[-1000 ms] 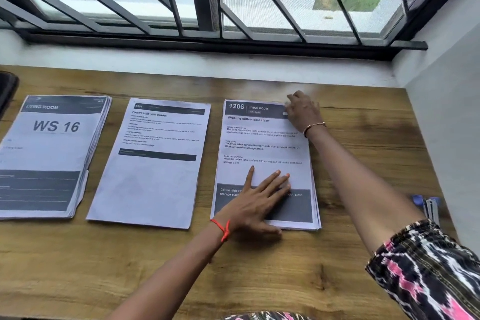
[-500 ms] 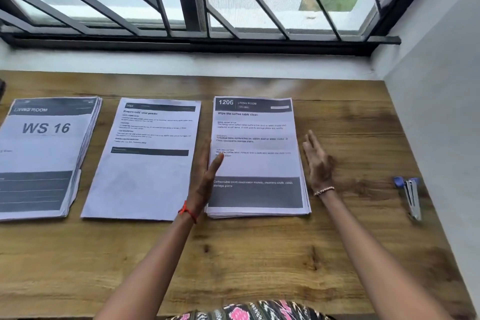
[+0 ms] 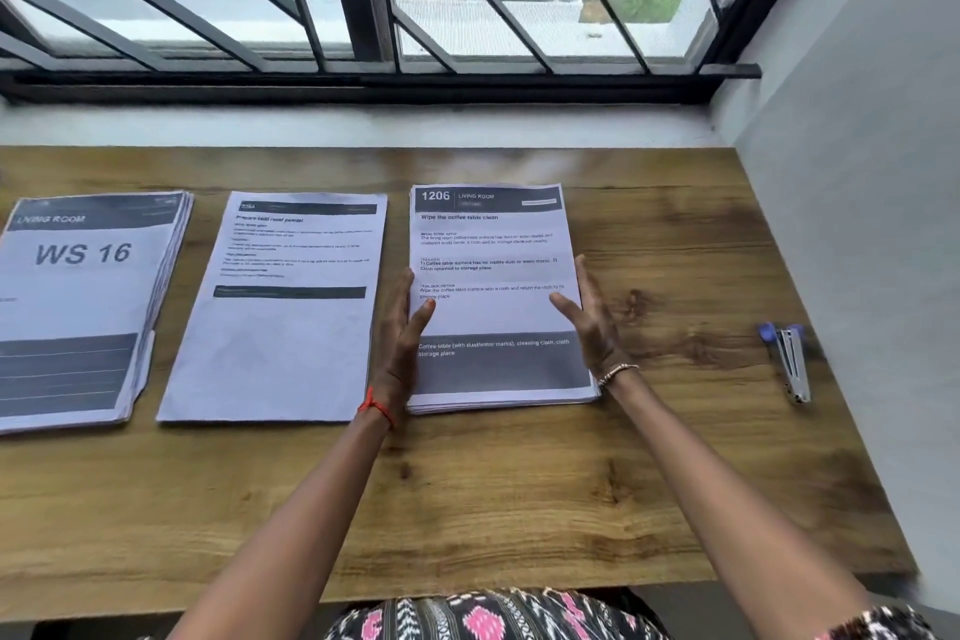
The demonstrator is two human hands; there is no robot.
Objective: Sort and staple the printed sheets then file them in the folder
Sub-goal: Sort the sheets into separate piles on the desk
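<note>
Three lots of printed sheets lie in a row on the wooden table (image 3: 519, 494). The rightmost stack, headed "1206" (image 3: 493, 244), sits between my hands. My left hand (image 3: 402, 327) stands on edge with straight fingers against the stack's left side. My right hand (image 3: 592, 317) stands the same way against its right side, thumb over the top sheet. Neither hand holds anything. A thin middle pile (image 3: 285, 317) lies left of it, and a thick "WS 16" stack (image 3: 78, 307) lies at the far left. A blue and silver stapler (image 3: 789, 361) lies at the right. No folder is in view.
A barred window (image 3: 363, 5) and white sill run along the table's far edge. A grey wall (image 3: 857, 224) closes off the right side, close to the stapler. Bare wood stretches between the sheets and the table's near edge.
My hands left the top of the "1206" stack, where they lay flat, and moved to its two long sides. The right hand has since closed in from the bare wood onto the stack's edge.
</note>
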